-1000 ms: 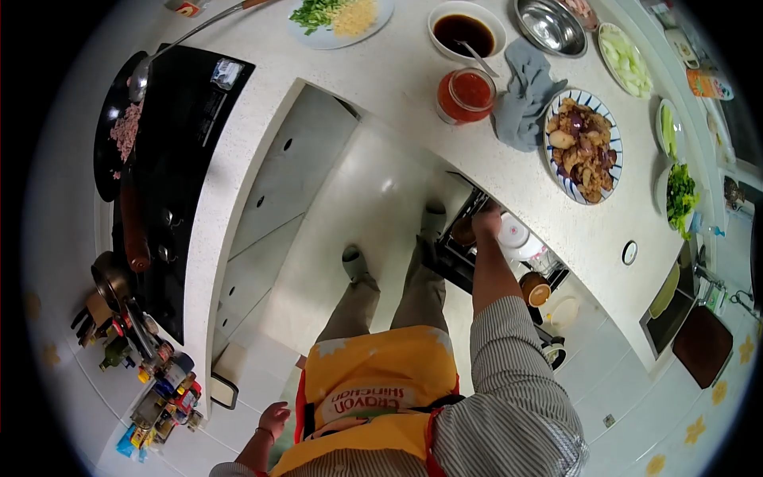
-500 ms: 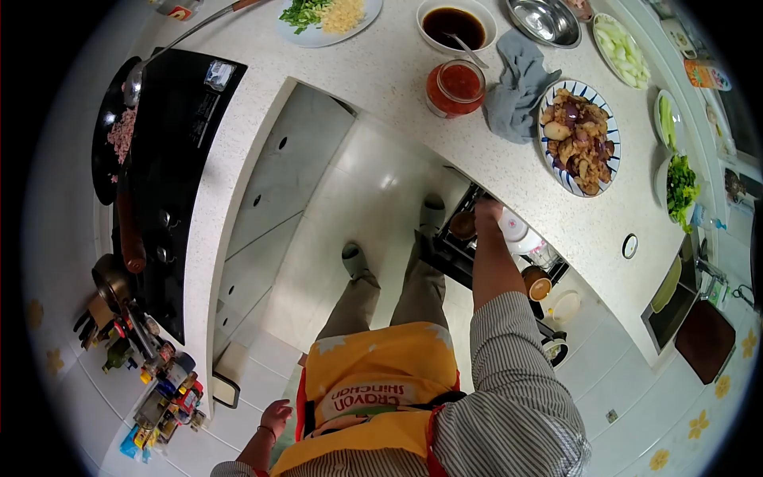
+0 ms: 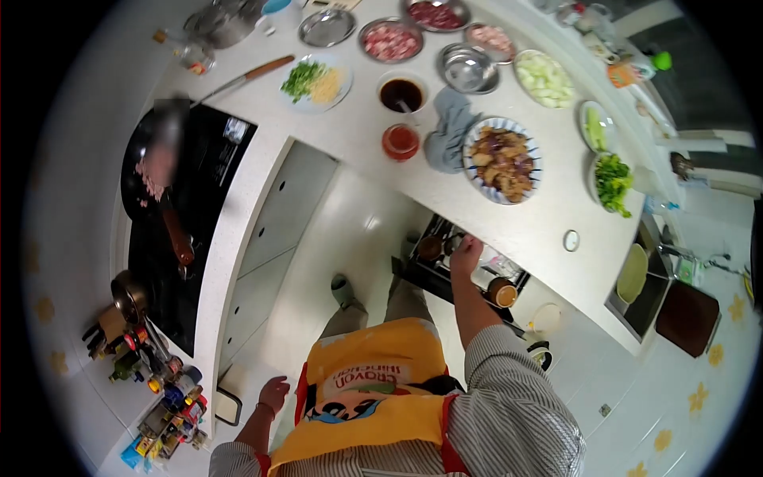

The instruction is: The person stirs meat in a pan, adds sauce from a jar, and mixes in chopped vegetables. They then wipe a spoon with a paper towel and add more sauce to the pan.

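My right hand [image 3: 467, 254] reaches into a pulled-out drawer [image 3: 425, 274] under the counter, its fingers closed; what they hold, if anything, is hidden. A brown bowl [image 3: 430, 248] is just left of it, and a brown round pot or cup [image 3: 502, 292] sits on its right. White dishes [image 3: 486, 274] lie in the drawer beside the hand. My left hand [image 3: 274, 392] hangs low at my left side, away from everything, fingers loosely apart and nothing in them.
On the counter [image 3: 548, 266] stand a plate of cooked food [image 3: 502, 161], a grey cloth [image 3: 451, 131], a red jar [image 3: 400, 142] and a bowl of dark sauce [image 3: 401, 95]. A pan [image 3: 147, 143] with minced meat is on the black stove [image 3: 171, 298]. The sink [image 3: 648, 306] is at right.
My view has shifted, bringing more of the counter's back into sight. My right hand remains at the drawer, now over its inner left part. My left hand still hangs at my side.
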Available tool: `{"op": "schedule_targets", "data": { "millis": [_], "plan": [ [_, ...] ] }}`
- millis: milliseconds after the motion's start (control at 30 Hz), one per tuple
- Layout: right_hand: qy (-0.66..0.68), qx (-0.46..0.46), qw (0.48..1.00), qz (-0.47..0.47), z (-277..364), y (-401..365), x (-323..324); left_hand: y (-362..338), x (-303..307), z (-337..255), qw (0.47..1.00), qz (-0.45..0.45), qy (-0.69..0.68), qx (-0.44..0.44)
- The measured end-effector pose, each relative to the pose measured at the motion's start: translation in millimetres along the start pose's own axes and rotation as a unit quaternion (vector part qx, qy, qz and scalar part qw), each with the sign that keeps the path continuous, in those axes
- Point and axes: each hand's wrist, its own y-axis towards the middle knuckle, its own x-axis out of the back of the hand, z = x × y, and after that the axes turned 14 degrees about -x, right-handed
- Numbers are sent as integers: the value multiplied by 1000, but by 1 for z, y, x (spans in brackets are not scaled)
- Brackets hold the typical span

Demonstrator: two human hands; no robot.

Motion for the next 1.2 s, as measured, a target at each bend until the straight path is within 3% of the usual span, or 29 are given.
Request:
{"op": "schedule_targets", "data": {
  "millis": [33,100,233,267,300,333,367,400,433,467,533,567,700,800,867,933,967,1000,1100,1200],
  "plan": [
    [33,-80,996,33,20,-10,23,10,1,-21,1000,3,2,-12],
    [148,-114,979,77,32,-16,49,35,1,-62,999,-4,31,-30],
    [59,-90,980,170,108,-21,124,84,-18,-145,989,-34,51,-134],
    [150,-192,938,248,132,-26,138,102,-26,-162,986,-41,22,-162],
    [233,-292,870,321,153,-30,152,100,-35,-229,978,-61,92,-177],
    [225,-300,867,328,173,-36,172,95,-42,-293,973,-75,98,-196],
    [322,-408,781,347,193,-34,186,116,-53,-306,971,-59,-40,-226],
    [411,-502,674,354,208,-29,196,120,-57,-353,955,-77,32,-286],
    [414,-522,649,366,214,-27,202,132,-65,-385,944,-91,3,-318],
    [410,-521,650,370,219,-28,208,147,-72,-414,929,-109,-27,-353],
    [366,-396,709,454,231,-34,224,178,-83,-466,900,-171,-38,-399],
    [217,-416,740,482,245,-25,235,194,-86,-491,887,-201,-48,-413],
    [239,-321,745,535,211,2,216,233,-96,-530,853,-284,-18,-438],
    [277,-249,781,501,270,42,235,227,-97,-539,845,-308,12,-437],
    [224,-259,789,511,285,66,244,228,-91,-554,830,-327,68,-446],
    [322,-357,759,438,297,82,249,230,-89,-568,813,-355,116,-447],
    [388,-391,714,432,301,90,249,231,-91,-575,821,-319,104,-461],
    [382,-383,716,442,299,90,246,231,-92,-582,828,-283,93,-475],
    [181,-392,705,563,307,66,249,245,-101,-588,815,-306,76,-486],
    [30,-241,766,595,321,68,249,246,-102,-607,824,-340,14,-453]
  ]
}}
